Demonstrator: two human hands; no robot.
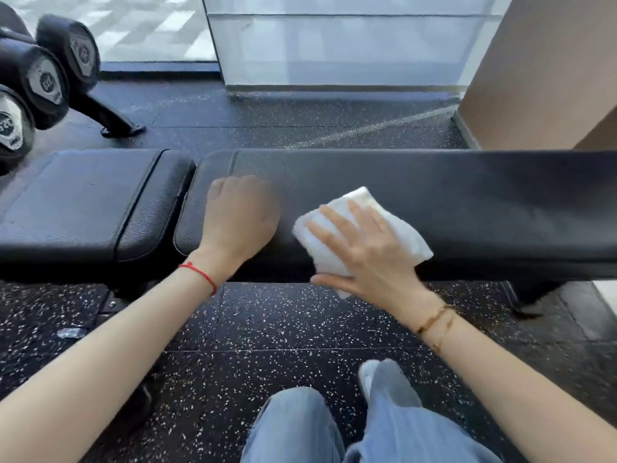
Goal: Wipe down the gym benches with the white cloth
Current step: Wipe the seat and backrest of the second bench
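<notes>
Right hand [364, 252] pressing white cloth [360, 233] flat, fingers spread, at near edge of bench pad [484, 195]; left hand [238, 217] curled, empty, bracing. Risk: cloth bunching or slipping over the edge, far strip missed.

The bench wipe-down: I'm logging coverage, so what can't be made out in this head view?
- Long bench pad: its far end is cut off by the right edge.
- Pad under the white cloth and right hand: covered.
- Left hand: fingers curled under, blurred; contact unclear.
- Dumbbells: labels too blurred to read.
- Wiped versus unwiped areas: indistinguishable.
</notes>
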